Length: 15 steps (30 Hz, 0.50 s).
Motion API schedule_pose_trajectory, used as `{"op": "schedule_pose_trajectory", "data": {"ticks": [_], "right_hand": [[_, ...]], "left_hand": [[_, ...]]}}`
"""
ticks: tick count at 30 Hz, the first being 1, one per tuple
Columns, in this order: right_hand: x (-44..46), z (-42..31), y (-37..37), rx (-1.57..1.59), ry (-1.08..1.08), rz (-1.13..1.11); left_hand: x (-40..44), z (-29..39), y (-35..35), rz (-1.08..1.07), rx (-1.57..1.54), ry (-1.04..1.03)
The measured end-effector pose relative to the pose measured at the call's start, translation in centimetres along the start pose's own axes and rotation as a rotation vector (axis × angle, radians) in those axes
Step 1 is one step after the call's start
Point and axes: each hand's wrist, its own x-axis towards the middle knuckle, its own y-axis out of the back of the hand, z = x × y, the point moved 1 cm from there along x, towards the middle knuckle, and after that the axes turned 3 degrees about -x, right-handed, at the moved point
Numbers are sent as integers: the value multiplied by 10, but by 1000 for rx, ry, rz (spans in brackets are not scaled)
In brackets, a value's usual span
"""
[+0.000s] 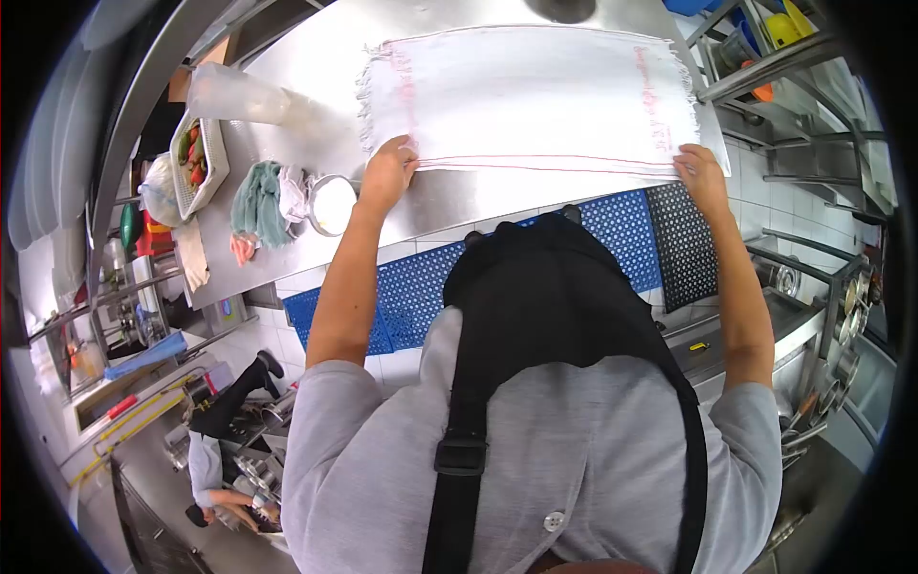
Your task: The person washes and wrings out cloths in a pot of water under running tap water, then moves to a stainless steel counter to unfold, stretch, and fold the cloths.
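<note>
A white towel [535,96] with fringed ends, a thin red stripe along its near edge and pinkish lettering at both sides lies spread flat on the steel table [459,203]. My left hand [387,177] pinches its near left corner. At the near right corner, the fingers of my right hand [703,177] close on the towel's edge. Just left of my left wrist sits a round container [332,206] with white contents, beside a teal rag [260,206] and a whitish rag [292,194].
A translucent plastic container [234,96] and a white basket [215,163] of red and green vegetables stand on the left. Blue perforated mats [411,297] cover the floor below the table. A co-worker [206,469] bends at the lower left. Metal racks [784,67] line the right.
</note>
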Motion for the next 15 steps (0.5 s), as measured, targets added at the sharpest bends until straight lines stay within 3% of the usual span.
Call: {"op": "schedule_pose_trajectory", "data": {"ticks": [4, 8, 15], "right_hand": [[-3, -3, 8, -30, 43, -15], [5, -4, 7, -69, 61, -44], [3, -9, 7, -162, 111, -39]], "left_hand": [[1, -3, -7, 93, -58, -57], [1, 13, 8, 38, -189, 37], [-6, 6, 8, 96, -168, 10]]}}
